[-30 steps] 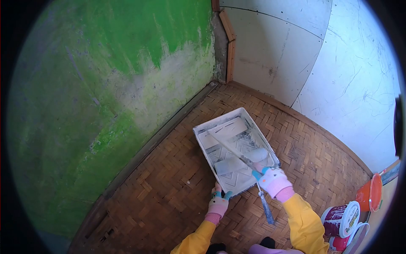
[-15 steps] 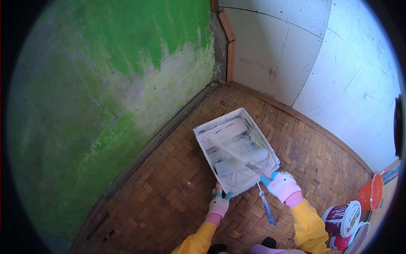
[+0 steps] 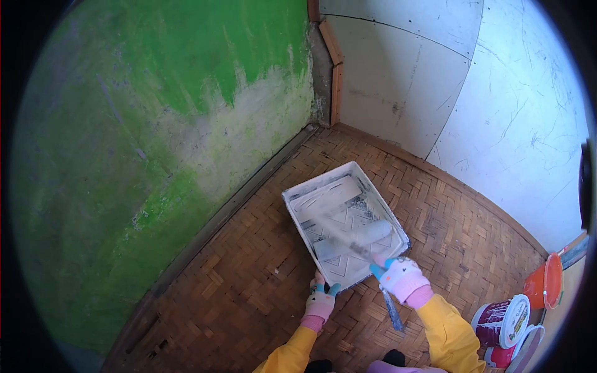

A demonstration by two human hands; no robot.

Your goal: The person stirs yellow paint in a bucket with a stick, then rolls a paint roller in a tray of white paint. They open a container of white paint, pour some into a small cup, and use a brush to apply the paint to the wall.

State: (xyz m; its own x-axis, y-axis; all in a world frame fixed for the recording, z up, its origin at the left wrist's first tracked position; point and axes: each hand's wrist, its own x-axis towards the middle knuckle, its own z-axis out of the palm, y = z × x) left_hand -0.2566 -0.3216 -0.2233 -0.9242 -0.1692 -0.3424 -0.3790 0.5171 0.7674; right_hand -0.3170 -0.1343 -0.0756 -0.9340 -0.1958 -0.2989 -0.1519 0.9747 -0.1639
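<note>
Left hand [image 3: 320, 303] grips tray [image 3: 319, 184]; right hand [image 3: 399, 277] grasps blurred tool [image 3: 360, 250], whose hard stroke could dislodge the roller [image 3: 329, 249] ahead of both.

Brown woven-bamboo floor [image 3: 211, 298], herringbone-type weave, w/ dark worn patches & a few pale specks. Directly on it, approx. mid-flr: rect. white paint tray [image 3: 319, 183], set at an angle. Far R, close tog.: round orange bucket [image 3: 536, 288], round purple-&-white tub [image 3: 489, 323], round red tub [image 3: 495, 357]; bases part hidden.
</note>
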